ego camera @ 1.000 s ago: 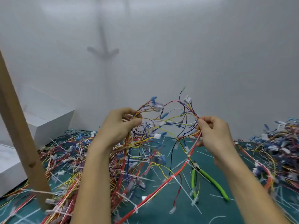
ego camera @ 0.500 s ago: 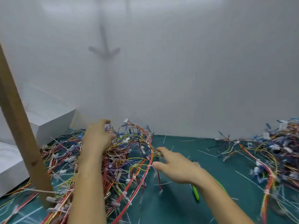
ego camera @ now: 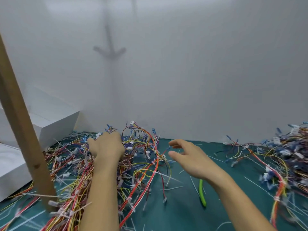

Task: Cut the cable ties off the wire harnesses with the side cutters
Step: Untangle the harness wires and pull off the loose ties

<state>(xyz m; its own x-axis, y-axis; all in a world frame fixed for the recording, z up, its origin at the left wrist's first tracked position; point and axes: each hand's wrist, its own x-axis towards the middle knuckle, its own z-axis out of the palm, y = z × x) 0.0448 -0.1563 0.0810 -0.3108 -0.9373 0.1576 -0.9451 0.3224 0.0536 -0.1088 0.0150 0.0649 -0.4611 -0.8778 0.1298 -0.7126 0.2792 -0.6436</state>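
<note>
A big tangle of red, yellow and blue wire harnesses (ego camera: 143, 165) with white cable ties lies on the left half of the green mat (ego camera: 181, 212). My left hand (ego camera: 107, 147) rests on top of this pile, thumb spread to the left, fingertips sunk among the wires. My right hand (ego camera: 188, 156) hovers just right of the pile, fingers spread and holding nothing. One green handle of the side cutters (ego camera: 202, 195) lies on the mat under my right wrist; their jaws are hidden.
A second heap of harnesses (ego camera: 283, 157) covers the right side. Cut tie pieces (ego camera: 171, 188) litter the mat. A slanted wooden post (ego camera: 21, 130) stands at the left front, with white boxes (ego camera: 56, 120) behind it. A white wall closes the back.
The harness I held up with both hands now lies on the left pile. Both hands let go of it; my right hand has lifted off the mat toward the pile's edge.
</note>
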